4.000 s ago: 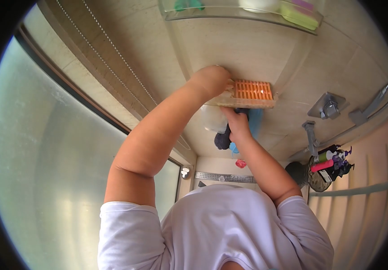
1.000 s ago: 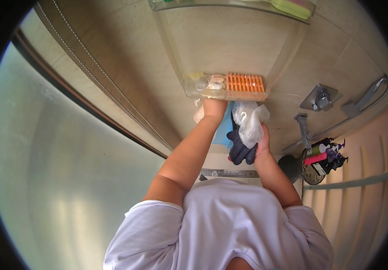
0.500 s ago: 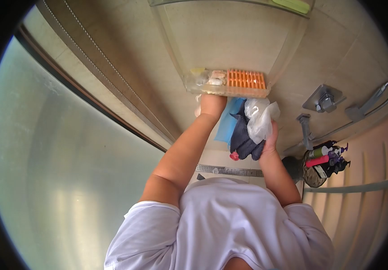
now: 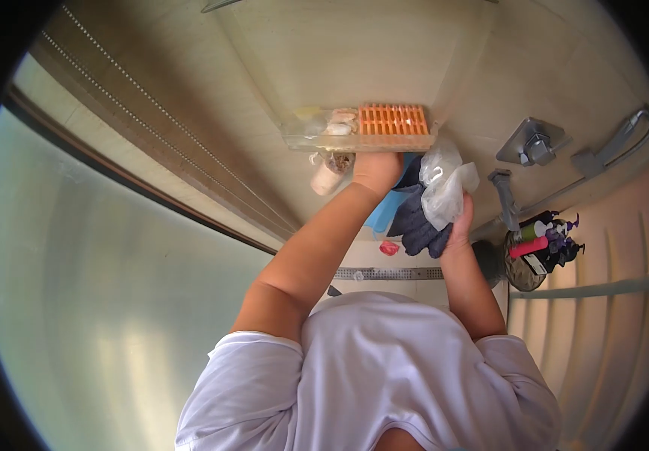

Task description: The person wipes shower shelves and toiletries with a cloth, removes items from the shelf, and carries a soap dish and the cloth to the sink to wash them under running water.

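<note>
My left hand (image 4: 376, 171) is just under the front edge of the clear shelf (image 4: 317, 143), beside a blue cloth-like item (image 4: 387, 213); its fingers are hidden. My right hand (image 4: 460, 225) holds a dark knitted glove (image 4: 419, 225) and a crumpled translucent plastic bag (image 4: 445, 197) below the shelf's right end. On the shelf sit an orange slotted rack (image 4: 392, 120) and some pale pieces (image 4: 341, 122). A pale container or bag (image 4: 327, 176) hangs below the shelf, left of my left hand.
A shower valve (image 4: 536, 144), a spout (image 4: 503, 197) and a hand shower (image 4: 610, 156) are on the wall at right. Pump bottles (image 4: 546, 240) stand in a basket below them. A frosted glass panel (image 4: 114, 278) fills the left. A floor drain (image 4: 385, 273) and a red item (image 4: 389, 247) lie below.
My left hand has gone from above the shelf to beneath it. The bag and glove have come into view at my right hand. The view has shifted, and the upper shelf has mostly left it.
</note>
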